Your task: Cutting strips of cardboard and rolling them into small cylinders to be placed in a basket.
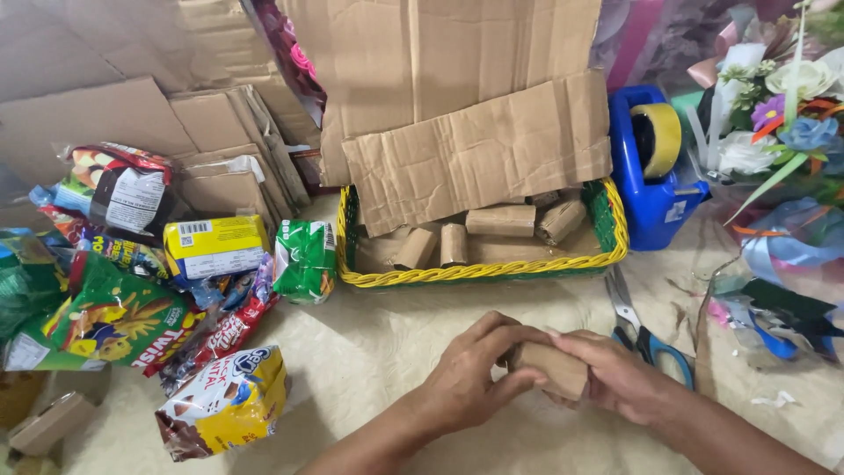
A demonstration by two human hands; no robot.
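rolling a small cardboard piece (549, 365) tight, i grip it with my left hand (475, 374) and right hand (615, 374) closed around it, above the cream cloth (369, 352). next it needs setting among the rolls in the yellow-rimmed basket (479, 271), beside the scissors (642, 330).

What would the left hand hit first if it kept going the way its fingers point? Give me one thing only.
The left hand points right, and its fingers already rest on the rolled cardboard piece, with the right hand gripping the far side. So it would meet that roll first, then probably the right hand's fingers, as far as this view shows.
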